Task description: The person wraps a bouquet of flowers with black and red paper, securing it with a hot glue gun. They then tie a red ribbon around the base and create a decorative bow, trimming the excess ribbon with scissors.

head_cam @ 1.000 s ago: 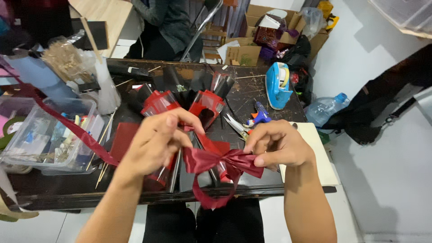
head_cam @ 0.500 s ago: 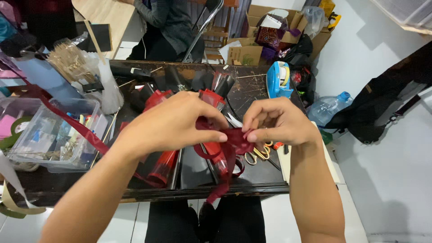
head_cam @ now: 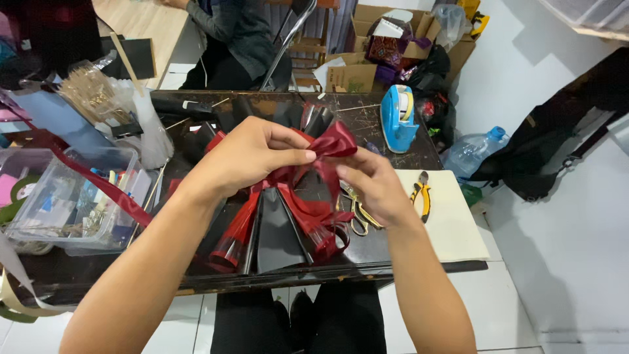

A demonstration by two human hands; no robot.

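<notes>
Raised higher now, both hands (head_cam: 314, 167) pinch a glossy, looped red ribbon bow (head_cam: 331, 147).

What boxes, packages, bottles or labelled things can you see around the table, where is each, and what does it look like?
Cardboard boxes: brown, open flaps, on the floor beyond the table.
Clear plastic box: rectangular, on the table's left, full of small colourful supplies.
Water bottle: clear with blue cap, lying on the floor right of the table.
Tape dispenser: blue, on the table's far right.
No screens or signs visible.
</notes>
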